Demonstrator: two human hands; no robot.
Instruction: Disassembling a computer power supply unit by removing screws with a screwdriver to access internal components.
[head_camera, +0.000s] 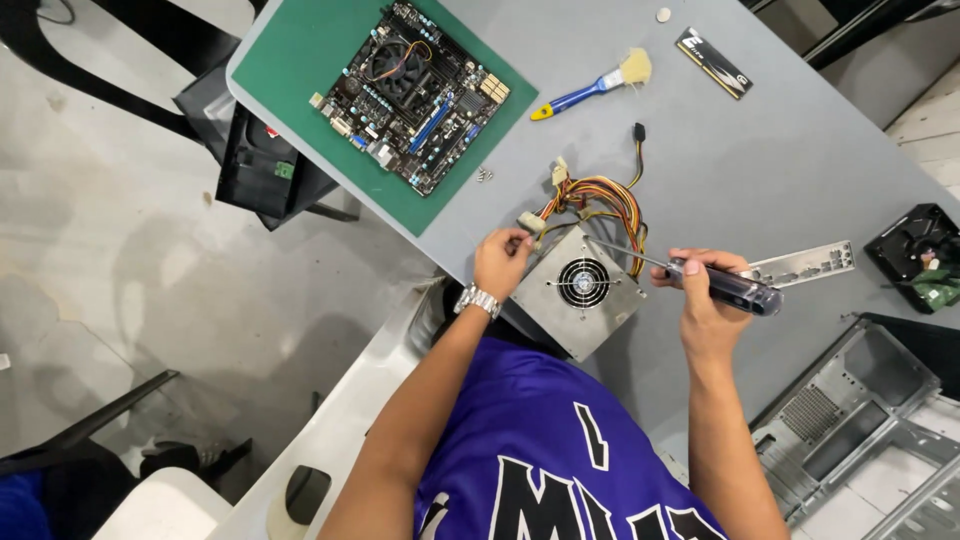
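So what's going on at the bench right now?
A person is working on a metal power supply at the table's near edge. The right hand holds a screwdriver, tip at the unit's top corner by the wire bundle. The left hand pinches something small at the unit's left corner. A motherboard lies on a green mat, a brush beside it.

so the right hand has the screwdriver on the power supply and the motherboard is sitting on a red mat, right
Not quite: the mat under the motherboard is green, not red, as the head view shows. The right hand does hold the screwdriver on the power supply.
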